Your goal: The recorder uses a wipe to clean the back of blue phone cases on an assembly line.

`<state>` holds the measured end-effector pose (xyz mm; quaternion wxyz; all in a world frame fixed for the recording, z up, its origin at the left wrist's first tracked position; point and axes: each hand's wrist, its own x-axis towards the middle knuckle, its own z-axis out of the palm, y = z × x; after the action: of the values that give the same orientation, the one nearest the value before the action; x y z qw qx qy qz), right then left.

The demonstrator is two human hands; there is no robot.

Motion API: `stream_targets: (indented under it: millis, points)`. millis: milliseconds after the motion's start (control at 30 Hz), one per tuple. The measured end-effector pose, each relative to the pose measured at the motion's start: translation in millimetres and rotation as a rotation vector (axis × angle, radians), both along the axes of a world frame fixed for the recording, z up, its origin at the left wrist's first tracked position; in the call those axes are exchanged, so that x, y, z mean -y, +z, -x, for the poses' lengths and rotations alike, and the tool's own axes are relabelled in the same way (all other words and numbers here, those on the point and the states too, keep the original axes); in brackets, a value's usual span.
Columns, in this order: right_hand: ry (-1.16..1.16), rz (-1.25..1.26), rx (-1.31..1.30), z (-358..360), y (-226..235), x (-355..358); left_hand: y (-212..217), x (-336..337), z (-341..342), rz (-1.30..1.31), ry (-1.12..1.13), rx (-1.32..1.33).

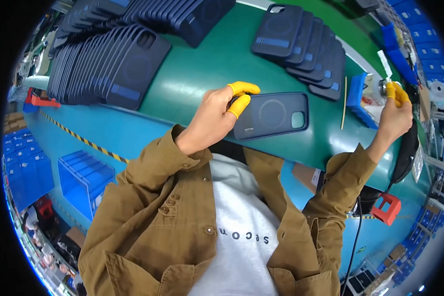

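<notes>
My left hand [214,113] pinches the left end of a dark navy phone case [274,116] between yellow-covered thumb and finger. The case lies over the green table near its front edge, with a ring mark and a camera cutout at its right end. Far to the right, my right hand [397,111], also with yellow finger covers, has its fingers closed beside a small round metal container [383,87]. A white stick-like piece [384,64] rises from its fingertips; whether they grip it I cannot tell. A blue bin [362,106] with small items stands just left of this hand.
Long rows of stacked phone cases [133,69] fill the table's left side. A smaller fanned stack of cases [306,47] lies at the far right, near a thin tan stick [344,103]. A black cable [352,241] hangs off the front. Blue crates [79,180] stand on the floor.
</notes>
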<state>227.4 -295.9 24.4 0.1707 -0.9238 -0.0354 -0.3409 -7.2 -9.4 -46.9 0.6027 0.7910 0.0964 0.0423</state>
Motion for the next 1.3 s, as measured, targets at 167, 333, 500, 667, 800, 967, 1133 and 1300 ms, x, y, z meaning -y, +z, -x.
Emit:
stream_targets:
  millis: [167, 333, 500, 667, 800, 967, 1133, 1300]
  points:
    - [0.022, 0.019, 0.117, 4, -12, -7, 0, -6, 19, -0.242, -0.095, 0.203]
    - [0.682, -0.494, -0.358, 105, -41, -55, -7, -5, 30, -0.350, -0.097, 0.191]
    - [0.967, -0.217, -0.270, 188, -85, -126, -12, -4, 21, -0.317, -0.075, 0.241]
    - [0.790, -0.050, -0.166, 172, -82, -105, -11, -6, 23, -0.281, -0.056, 0.229]
    - [0.578, 0.034, -0.161, 152, -78, -73, -8, -5, 23, -0.253, -0.049, 0.208]
    - [0.845, -0.114, -0.247, 183, -81, -100, -11, -4, 22, -0.265, -0.057, 0.204]
    - [0.799, -0.053, -0.199, 181, -93, -124, -11, -4, 22, -0.279, -0.064, 0.229]
    - [0.532, 0.018, -0.182, 150, -78, -83, -10, -4, 23, -0.231, -0.060, 0.224]
